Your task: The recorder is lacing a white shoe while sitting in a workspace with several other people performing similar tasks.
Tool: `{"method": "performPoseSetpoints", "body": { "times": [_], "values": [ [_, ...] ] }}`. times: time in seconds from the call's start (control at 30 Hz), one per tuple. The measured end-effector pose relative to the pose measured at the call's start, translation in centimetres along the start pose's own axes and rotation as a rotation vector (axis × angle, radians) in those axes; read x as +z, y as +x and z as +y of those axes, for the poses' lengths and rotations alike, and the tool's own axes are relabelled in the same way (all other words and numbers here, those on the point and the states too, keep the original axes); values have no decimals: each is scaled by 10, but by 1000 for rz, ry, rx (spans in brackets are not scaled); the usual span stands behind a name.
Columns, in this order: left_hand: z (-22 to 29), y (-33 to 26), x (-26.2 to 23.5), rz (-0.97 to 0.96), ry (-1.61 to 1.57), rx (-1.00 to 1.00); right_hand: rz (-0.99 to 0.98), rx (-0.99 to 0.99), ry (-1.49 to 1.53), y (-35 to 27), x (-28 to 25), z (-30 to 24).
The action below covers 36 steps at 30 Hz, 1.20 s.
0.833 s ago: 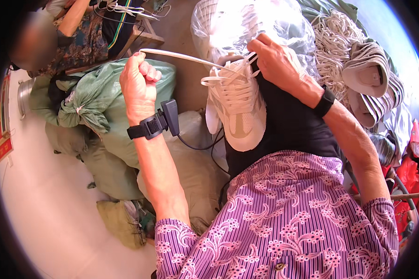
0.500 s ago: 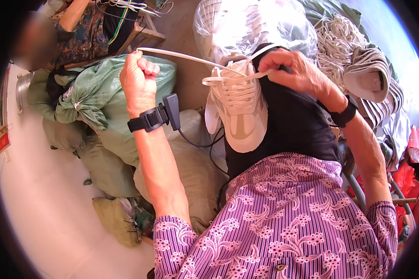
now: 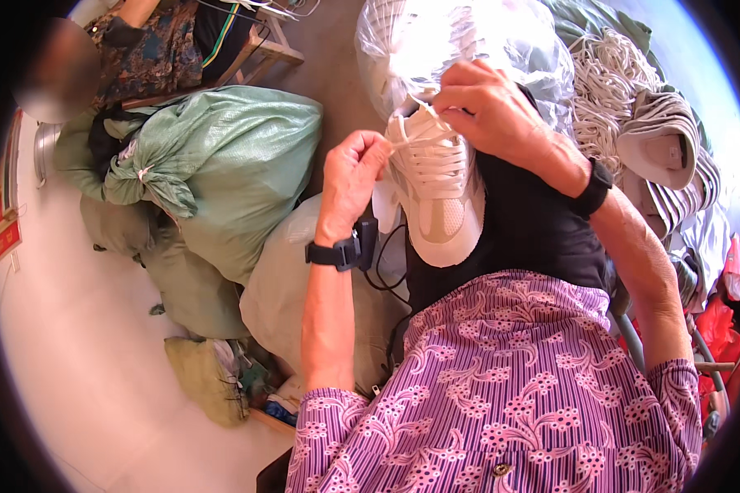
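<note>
A white and beige sneaker (image 3: 446, 222) rests on my black-clad lap, its toe toward me. White laces (image 3: 437, 174) criss-cross its front. At the shoe's left edge, near the upper eyelets, my left hand (image 3: 353, 177) pinches a piece of lace. Over the shoe's opening, my right hand (image 3: 492, 115) is closed with thumb and forefinger on another stretch of lace. Part of a second light shoe (image 3: 388, 205) shows beside the sneaker's left side. The lace ends are hidden by my fingers.
A clear plastic bag (image 3: 501, 41) of white items stands beyond the shoe. At right lie a heap of laces (image 3: 608, 78) and stacked shoe parts (image 3: 662, 148). Green sack (image 3: 247, 156) and pale sack (image 3: 296, 304) sit at left. Another person (image 3: 152, 53) sits far left.
My left hand has come in from the far left to the shoe's side, and the long taut lace no longer stretches across. My right hand has shifted slightly up and left.
</note>
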<state>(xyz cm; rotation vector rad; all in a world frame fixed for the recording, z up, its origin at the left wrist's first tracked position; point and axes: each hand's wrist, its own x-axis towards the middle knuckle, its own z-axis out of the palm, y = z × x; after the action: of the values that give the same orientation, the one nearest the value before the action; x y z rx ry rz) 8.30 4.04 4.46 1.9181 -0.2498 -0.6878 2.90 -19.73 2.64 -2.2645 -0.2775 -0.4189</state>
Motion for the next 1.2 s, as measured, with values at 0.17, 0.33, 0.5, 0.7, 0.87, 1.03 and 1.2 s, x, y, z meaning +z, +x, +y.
{"method": "performPoseSetpoints", "body": {
  "times": [0.17,0.33,0.5,0.7,0.87,1.03,1.2],
  "values": [
    [-11,-17,-1,-17,0,5,-156,-126,-285,12,24,-3],
    [-7,13,-8,124,252,260,-179,-231,-381,16,33,1],
    [-2,71,6,47,487,374,-181,-229,-424,15,33,-5],
    [-11,93,20,-242,167,-15,-180,-184,-196,8,22,-17],
    [5,87,32,-120,480,106,-185,-107,-106,0,-10,-18],
    [24,77,49,-81,426,80,-141,-44,-181,-22,-49,-3],
    [24,79,56,-88,361,51,-205,75,-275,-42,-60,12]
  ]
}}
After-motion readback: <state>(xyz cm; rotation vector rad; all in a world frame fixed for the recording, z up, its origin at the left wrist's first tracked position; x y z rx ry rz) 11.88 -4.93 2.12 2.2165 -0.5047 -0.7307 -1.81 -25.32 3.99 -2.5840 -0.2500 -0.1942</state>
